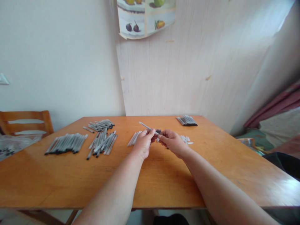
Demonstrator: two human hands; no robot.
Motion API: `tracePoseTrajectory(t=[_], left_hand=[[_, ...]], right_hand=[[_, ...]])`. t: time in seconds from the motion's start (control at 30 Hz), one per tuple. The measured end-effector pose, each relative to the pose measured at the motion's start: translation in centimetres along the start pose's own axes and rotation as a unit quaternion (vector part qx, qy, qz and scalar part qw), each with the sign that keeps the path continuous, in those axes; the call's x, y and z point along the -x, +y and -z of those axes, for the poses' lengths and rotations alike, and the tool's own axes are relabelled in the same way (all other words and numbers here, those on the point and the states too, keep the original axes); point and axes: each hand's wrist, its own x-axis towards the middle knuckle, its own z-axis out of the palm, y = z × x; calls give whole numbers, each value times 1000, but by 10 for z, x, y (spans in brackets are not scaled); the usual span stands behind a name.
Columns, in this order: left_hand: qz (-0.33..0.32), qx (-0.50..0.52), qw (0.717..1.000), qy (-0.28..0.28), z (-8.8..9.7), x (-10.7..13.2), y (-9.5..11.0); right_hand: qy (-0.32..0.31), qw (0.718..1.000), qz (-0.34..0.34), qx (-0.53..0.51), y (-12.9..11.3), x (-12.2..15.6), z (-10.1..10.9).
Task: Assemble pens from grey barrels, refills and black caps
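Observation:
My left hand (143,142) pinches a thin grey pen tube (147,126) that slants up and to the left above the wooden table (164,178). My right hand (172,141) is closed round a small dark piece (158,131) at the tube's near end. Both hands meet over the middle of the table. Just behind the left hand lies a small group of clear tubes (134,137). A few small white parts (186,139) lie behind the right hand.
Piles of grey pens lie to the left (67,143) and centre-left (103,142), with another pile (101,124) further back. A dark-tipped bundle (187,120) sits at the far right edge. A wooden chair (25,120) stands left, and a plastic bag (11,145) is beside it.

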Motion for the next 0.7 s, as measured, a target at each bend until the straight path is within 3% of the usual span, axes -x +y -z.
tracePoseTrajectory(t=[0.23, 0.47, 0.6, 0.7], left_hand=[[3, -5, 1000, 8, -1, 2, 2], [13, -4, 1000, 10, -3, 2, 2], [13, -2, 1000, 20, -2, 1, 1], [17, -4, 1000, 25, -2, 1, 0]], right_hand=[[-36, 999, -28, -3, 1, 0, 1], [8, 1000, 1, 4, -2, 1, 2], [-31, 998, -43, -20, -1, 1, 4], [-34, 999, -32, -11, 0, 0, 5]])
